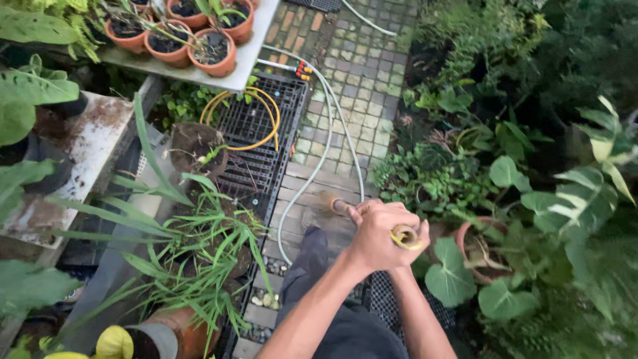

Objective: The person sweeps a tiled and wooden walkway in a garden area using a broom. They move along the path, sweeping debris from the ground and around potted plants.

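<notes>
Both hands, left hand (372,240) and right hand (392,226), clenched on hose nozzle (405,237); potted plants (199,239) crowd both sides.

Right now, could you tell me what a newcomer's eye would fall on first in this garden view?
Low in the middle, the person's two hands close together around a hose nozzle with a yellow tip, its pale hose snaking back over the brick path. Top left, terracotta pots sit on a white shelf, and a yellow hose coil lies on a black grid crate.
</notes>
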